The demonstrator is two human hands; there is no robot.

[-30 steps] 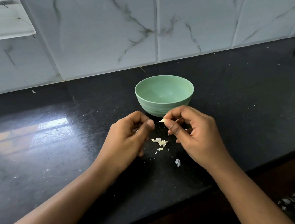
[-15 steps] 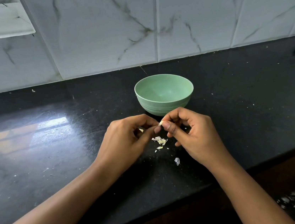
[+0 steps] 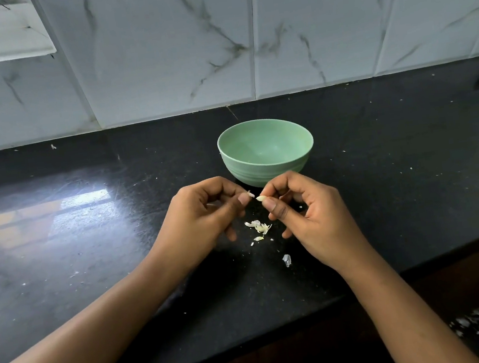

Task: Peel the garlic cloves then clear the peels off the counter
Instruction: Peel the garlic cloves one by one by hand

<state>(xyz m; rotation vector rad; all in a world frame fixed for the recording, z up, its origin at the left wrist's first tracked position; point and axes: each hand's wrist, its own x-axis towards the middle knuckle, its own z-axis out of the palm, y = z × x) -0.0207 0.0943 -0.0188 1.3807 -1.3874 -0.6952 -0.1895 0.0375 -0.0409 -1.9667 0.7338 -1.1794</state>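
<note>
A black stone table runs under a marbled tile wall, with a green bowl [image 3: 266, 151] as the landmark. Just in front of the bowl, the right hand [image 3: 309, 218] pinches a pale clove [image 3: 261, 198] between thumb and forefinger; the left hand [image 3: 203, 219] is closed on a flake of skin [image 3: 251, 194]. Peels [image 3: 258, 228] lie nearer the person than the bowl, below the hands. Best to keep the clove pinched firmly, strip skin away in small pulls, and drop scraps onto that one pile.
</note>
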